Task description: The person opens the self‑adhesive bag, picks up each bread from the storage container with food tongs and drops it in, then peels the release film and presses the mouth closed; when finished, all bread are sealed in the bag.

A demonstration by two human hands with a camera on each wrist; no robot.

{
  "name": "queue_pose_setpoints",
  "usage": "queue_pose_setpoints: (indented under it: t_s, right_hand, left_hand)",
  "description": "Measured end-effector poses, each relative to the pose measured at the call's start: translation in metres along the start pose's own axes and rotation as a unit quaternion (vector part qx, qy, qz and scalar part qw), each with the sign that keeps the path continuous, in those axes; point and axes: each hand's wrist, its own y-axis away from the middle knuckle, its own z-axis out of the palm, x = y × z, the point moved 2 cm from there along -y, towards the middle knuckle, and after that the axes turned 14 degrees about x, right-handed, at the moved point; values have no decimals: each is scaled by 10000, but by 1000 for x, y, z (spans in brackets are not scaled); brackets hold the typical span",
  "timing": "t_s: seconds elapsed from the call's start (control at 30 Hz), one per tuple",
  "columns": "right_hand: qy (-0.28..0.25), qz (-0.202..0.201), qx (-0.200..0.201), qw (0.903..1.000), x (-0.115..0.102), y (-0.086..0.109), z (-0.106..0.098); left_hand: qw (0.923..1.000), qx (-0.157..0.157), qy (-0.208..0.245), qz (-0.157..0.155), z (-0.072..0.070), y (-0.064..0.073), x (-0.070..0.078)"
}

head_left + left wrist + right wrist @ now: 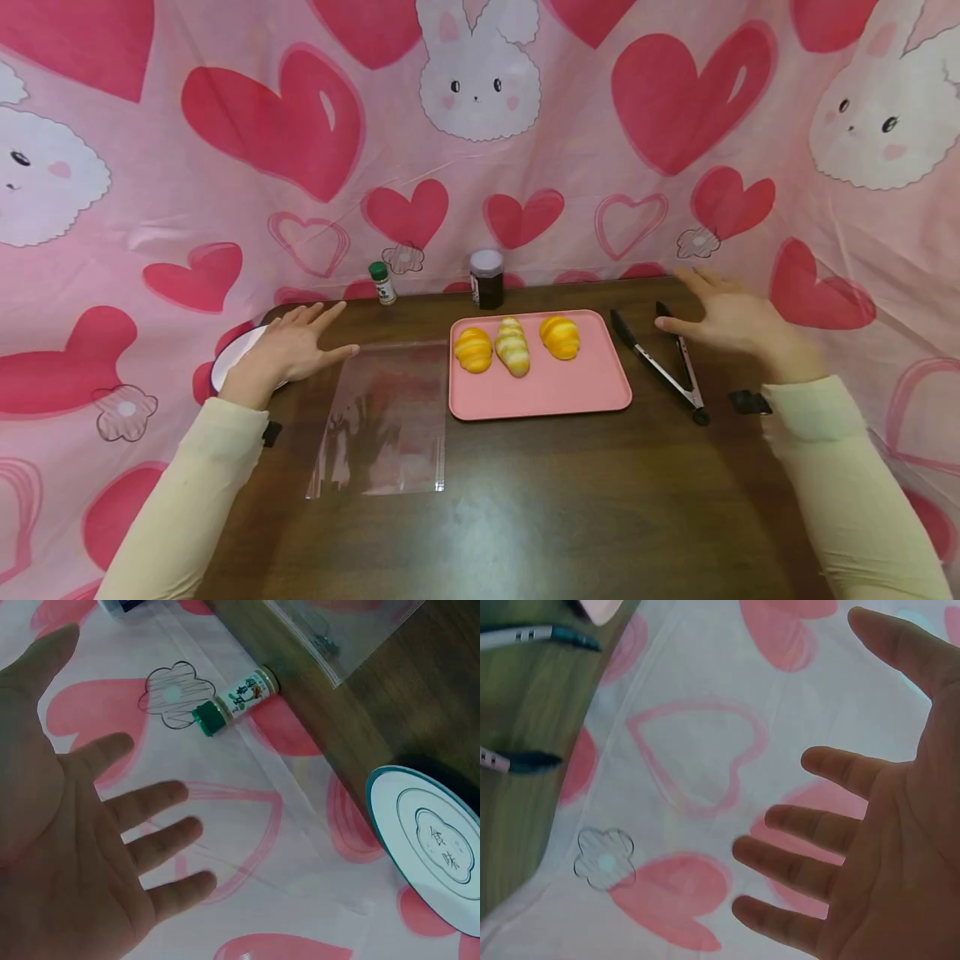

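My left hand (288,346) is raised above the table's left side, fingers spread and holding nothing. It partly covers a white plate (238,354) with a dark rim; in the left wrist view the plate (409,825) shows printed characters. Right of that hand lies a flat clear plastic bag (390,425). My right hand (731,317), slightly blurred, hovers with fingers apart and nothing held, beside and partly over black-tipped metal tongs (667,371). Between the hands, a pink tray (555,396) carries two rounded golden breads (473,350) and one longer, paler bread (513,348).
Behind the bag stands a green-capped spice jar (382,285). A dark jar with a pale lid (487,279) stands behind the tray. A pink heart-and-rabbit cloth (480,183) hangs at the back and both sides of the dark wooden table (525,517).
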Motion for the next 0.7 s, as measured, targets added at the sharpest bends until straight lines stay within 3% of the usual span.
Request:
queue_pose_setpoints:
  t_s: [0.13, 0.4, 0.7]
  right_hand:
    - [-232, -112, -115, 9996, -11, -2, 5]
    - [-533, -267, 107, 9982, -35, -2, 13]
    - [-850, -440, 227, 9951, -60, -6, 32]
  left_hand:
    - [9998, -88, 149, 42, 4, -1, 1]
    - [9984, -135, 516, 163, 15, -1, -3]
    - [9915, 190, 1159, 566, 33, 7, -7]
